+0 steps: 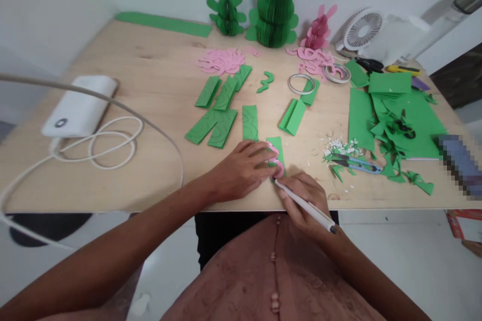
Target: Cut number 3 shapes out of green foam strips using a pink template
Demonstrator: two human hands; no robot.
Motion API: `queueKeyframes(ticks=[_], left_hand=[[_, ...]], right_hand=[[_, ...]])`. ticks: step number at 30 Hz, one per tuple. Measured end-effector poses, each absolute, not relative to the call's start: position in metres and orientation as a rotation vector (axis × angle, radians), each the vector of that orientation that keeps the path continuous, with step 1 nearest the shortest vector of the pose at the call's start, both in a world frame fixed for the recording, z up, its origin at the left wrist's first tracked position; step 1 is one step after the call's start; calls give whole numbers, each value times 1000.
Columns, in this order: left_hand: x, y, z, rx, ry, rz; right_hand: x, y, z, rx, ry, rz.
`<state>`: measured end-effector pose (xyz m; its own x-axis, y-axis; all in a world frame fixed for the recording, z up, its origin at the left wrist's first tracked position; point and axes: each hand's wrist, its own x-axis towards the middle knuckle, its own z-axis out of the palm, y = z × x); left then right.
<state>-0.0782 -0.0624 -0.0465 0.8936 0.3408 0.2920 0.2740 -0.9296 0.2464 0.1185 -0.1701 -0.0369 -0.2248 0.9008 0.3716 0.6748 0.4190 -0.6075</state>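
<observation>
Pink cutout [279,164] on a green strip [276,140], pressed by the left hand [243,170], its grip loosely spread, presumably against slipping, the right hand [309,191], grip closed round a white pen [307,206] angled to the cutout's edge, with line-marked strips [223,129] left of the green strip.

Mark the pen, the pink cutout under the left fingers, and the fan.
Pen [307,206], head view: middle of the barrel.
Pink cutout [280,169], head view: lower curve.
Fan [363,29], head view: front grille.
</observation>
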Motion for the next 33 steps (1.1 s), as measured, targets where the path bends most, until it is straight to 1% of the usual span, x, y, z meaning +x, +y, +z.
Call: queueKeyframes(ticks=[12, 18, 33], left_hand=[[-70, -64, -54, 2857, 584, 694], [-71, -64, -53, 2841, 573, 699], [-72, -64, -54, 2817, 553, 748]], right_hand=[[120, -170, -38, -1340, -2002, 413], [120, -169, -33, -1355, -1985, 461], [117, -166, -30, -1387, -1833, 422]])
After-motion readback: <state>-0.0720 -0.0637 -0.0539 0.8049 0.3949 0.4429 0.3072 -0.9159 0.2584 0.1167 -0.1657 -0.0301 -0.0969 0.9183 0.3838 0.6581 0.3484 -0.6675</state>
